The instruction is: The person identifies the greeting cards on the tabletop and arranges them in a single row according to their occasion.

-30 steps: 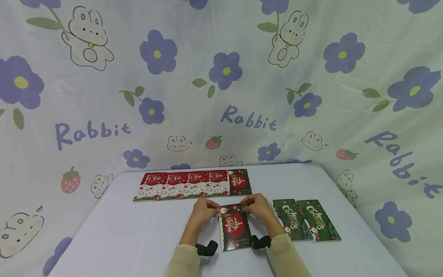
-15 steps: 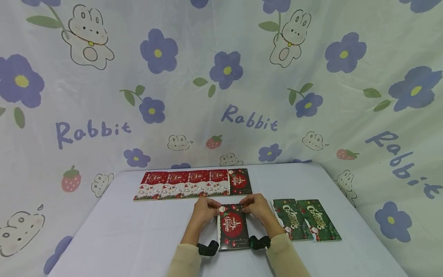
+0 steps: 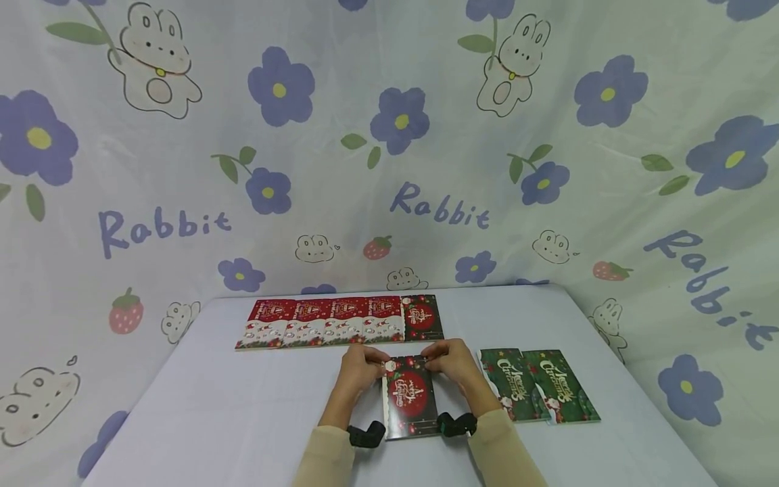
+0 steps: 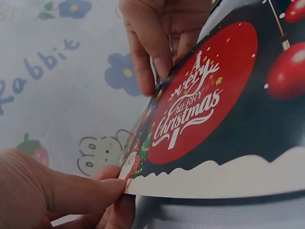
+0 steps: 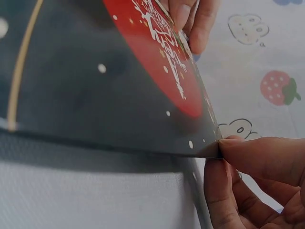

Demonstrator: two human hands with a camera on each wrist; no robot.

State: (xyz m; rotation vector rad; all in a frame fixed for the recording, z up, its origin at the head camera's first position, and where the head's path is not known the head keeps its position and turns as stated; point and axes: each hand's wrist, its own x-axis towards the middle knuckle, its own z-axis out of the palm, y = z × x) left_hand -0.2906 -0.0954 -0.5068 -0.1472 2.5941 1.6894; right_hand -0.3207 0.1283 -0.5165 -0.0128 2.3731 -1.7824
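A dark Christmas card (image 3: 410,399) with a red circle and white lettering is held between both hands, its far edge toward the back of the table. My left hand (image 3: 360,366) pinches its far left corner; in the left wrist view the thumb (image 4: 90,192) lies on the printed face and fingers are beneath. At the far right corner my right hand (image 3: 452,360) pinches the card likewise, thumb (image 5: 267,155) on top. The right wrist view shows a gap between the card and the white surface below.
At the back lies an overlapping row of red-and-white cards (image 3: 307,323), ending in another dark card (image 3: 422,318). Two green Christmas cards (image 3: 514,385) lie to the right of my right hand. A patterned curtain (image 3: 341,149) hangs behind the white table (image 3: 201,419).
From one second ago to half a second ago, the card shifted slightly left and straightened. Since then both hands have kept their pinch, with almost no movement.
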